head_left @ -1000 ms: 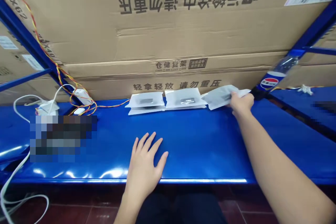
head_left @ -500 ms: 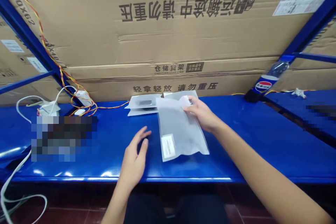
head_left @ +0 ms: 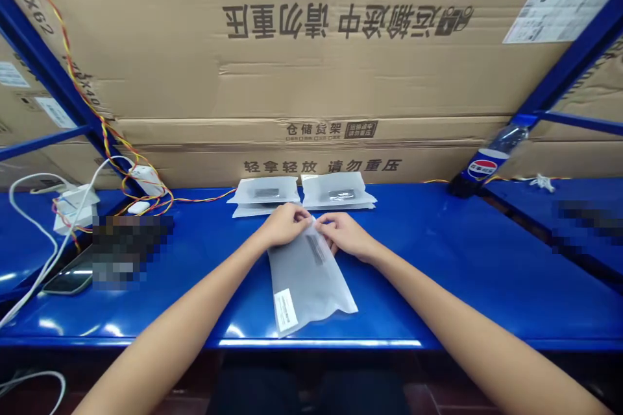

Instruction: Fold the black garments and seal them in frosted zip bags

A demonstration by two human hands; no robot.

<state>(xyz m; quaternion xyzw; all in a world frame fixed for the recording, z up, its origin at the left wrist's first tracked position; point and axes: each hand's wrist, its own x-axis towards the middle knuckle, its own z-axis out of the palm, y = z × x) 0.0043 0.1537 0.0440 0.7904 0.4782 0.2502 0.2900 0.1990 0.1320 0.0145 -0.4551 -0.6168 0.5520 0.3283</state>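
Note:
A translucent grey plastic bag [head_left: 306,282] lies flat on the blue steel shelf [head_left: 438,259], with a white label [head_left: 285,310] near its lower end and a dark item faintly visible inside. My left hand [head_left: 286,224] and my right hand [head_left: 343,235] pinch its top edge side by side. Just beyond my fingers stand two other white-and-grey packets, a left one [head_left: 265,196] and a right one [head_left: 338,190], each with a dark patch at its centre. Neither hand touches these packets.
Large cardboard cartons [head_left: 311,65] fill the back of the shelf. At the left lie tangled yellow-red wires [head_left: 111,149], white cables, a white adapter [head_left: 146,180] and a phone [head_left: 68,279], partly behind a pixelated patch [head_left: 131,249]. A plastic Pepsi bottle [head_left: 496,154] lies at right.
The bag has gone from my right hand's grip at the right end of the row to the middle of the shelf. My left hand has come up, and both hands now pinch its top edge.

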